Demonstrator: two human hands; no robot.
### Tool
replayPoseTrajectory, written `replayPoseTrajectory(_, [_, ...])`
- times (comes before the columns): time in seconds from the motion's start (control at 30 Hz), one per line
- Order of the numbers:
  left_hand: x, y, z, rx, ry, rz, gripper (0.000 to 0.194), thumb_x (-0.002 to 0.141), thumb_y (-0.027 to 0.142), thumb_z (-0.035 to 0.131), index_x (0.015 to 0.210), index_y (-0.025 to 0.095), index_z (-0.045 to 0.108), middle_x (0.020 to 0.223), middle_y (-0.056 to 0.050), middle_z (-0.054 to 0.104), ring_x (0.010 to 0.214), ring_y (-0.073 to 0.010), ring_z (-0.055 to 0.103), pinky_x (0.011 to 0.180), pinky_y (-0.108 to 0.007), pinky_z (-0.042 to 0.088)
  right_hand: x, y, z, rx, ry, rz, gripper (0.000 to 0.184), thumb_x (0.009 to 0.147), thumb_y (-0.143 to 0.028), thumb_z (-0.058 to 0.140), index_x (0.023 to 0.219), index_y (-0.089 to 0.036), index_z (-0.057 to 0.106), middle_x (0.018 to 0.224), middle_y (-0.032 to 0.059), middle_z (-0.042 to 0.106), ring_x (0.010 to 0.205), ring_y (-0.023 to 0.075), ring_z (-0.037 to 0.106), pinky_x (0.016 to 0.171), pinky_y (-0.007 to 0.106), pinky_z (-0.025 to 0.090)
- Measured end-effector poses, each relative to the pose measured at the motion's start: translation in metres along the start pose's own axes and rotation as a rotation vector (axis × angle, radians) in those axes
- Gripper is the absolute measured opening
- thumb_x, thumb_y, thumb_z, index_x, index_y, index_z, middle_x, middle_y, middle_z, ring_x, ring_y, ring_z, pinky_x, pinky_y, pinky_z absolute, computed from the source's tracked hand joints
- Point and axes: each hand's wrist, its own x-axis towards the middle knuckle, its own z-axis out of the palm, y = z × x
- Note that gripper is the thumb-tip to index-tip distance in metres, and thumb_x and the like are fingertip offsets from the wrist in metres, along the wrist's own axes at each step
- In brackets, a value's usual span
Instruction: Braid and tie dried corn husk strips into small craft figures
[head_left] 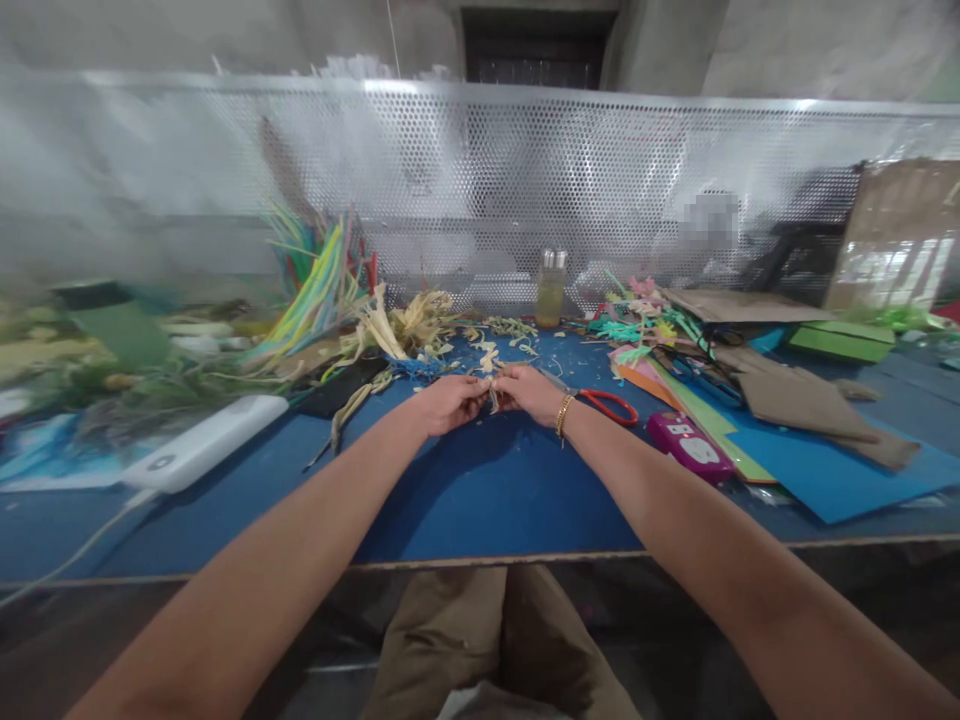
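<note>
Over the blue tabletop (pixel 480 510), my left hand (pixel 456 402) and my right hand (pixel 526 390) meet, fingertips pinched together on a small pale dried-leaf piece (pixel 490 360). Part of it sticks up above the fingers and a thin strip hangs below; the rest is hidden by the fingers. Behind my hands, dried husk-like leaves (pixel 409 320) lie heaped, with small pale scraps (pixel 514 327) scattered around. Beside my right wrist rest scissors with red handles (pixel 609 405), their blades partly covered by my hand.
A white power bank (pixel 214 440) with a cable lies left. Colourful strips (pixel 315 280) stand behind it. A glass bottle (pixel 551 288) is near the perforated metal panel (pixel 517 190). On the right are a purple device (pixel 688 443), blue paper (pixel 832 470) and brown cardboard (pixel 802 392).
</note>
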Motion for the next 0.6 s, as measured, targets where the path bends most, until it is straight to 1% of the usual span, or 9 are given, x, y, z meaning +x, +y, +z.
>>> replayPoseTrajectory(0.1, [-0.003,0.002,-0.004,0.013,-0.085,-0.04,0.009,0.073,0.014,0.069,0.069,0.011,0.061,0.06,-0.002,0.056,0.052,-0.0066,0.049,0.048,-0.016,0.038,-0.001,0.003,-0.003,0.089,-0.071,0.026,0.006,0.071,-0.019,0.059,0.067,-0.018,0.054,0.064,-0.0005,0.06,0.056,0.0092,0.054,0.067,0.028,0.053])
replayPoseTrajectory(0.2, [-0.005,0.004,-0.007,0.0,-0.12,-0.037,0.009,0.072,0.016,0.069,0.072,0.012,0.062,0.063,-0.003,0.056,0.055,-0.008,0.052,0.05,-0.018,0.041,-0.004,0.001,-0.005,0.142,-0.111,0.037,0.005,0.07,-0.019,0.059,0.067,-0.019,0.055,0.065,-0.0001,0.06,0.059,0.01,0.055,0.07,0.028,0.052])
replayPoseTrajectory(0.33, [-0.009,0.009,-0.009,-0.007,-0.194,-0.109,0.007,0.074,0.017,0.068,0.074,0.012,0.062,0.068,-0.004,0.057,0.059,-0.0088,0.054,0.05,-0.017,0.042,-0.008,-0.005,-0.006,0.156,-0.156,0.038,0.004,0.069,-0.019,0.058,0.066,-0.019,0.055,0.061,-0.0012,0.057,0.056,0.01,0.051,0.066,0.027,0.051])
replayPoseTrajectory(0.4, [-0.01,0.011,-0.009,-0.016,-0.223,-0.147,0.007,0.073,0.014,0.068,0.075,0.011,0.062,0.071,-0.005,0.057,0.06,-0.0083,0.053,0.047,-0.015,0.04,-0.009,-0.007,-0.007,0.149,-0.162,0.049,0.005,0.068,-0.019,0.057,0.065,-0.019,0.054,0.058,-0.0022,0.054,0.054,0.0098,0.048,0.063,0.027,0.049])
replayPoseTrajectory(0.47, [-0.01,0.013,-0.008,-0.049,-0.213,-0.139,0.007,0.072,0.01,0.067,0.074,0.011,0.061,0.07,-0.004,0.055,0.058,-0.0063,0.051,0.043,-0.012,0.035,-0.009,-0.008,-0.007,0.151,-0.16,0.057,0.006,0.068,-0.02,0.057,0.065,-0.018,0.053,0.057,-0.0027,0.051,0.054,0.0098,0.046,0.061,0.026,0.048])
replayPoseTrajectory(0.6, [-0.008,0.013,-0.004,-0.09,-0.085,-0.064,0.015,0.07,-0.003,0.06,0.067,0.011,0.054,0.065,-0.001,0.05,0.05,-0.0021,0.046,0.036,-0.007,0.026,-0.007,-0.006,-0.005,0.138,-0.129,0.046,0.006,0.068,-0.021,0.058,0.065,-0.019,0.053,0.056,-0.0034,0.048,0.052,0.0096,0.043,0.055,0.024,0.044])
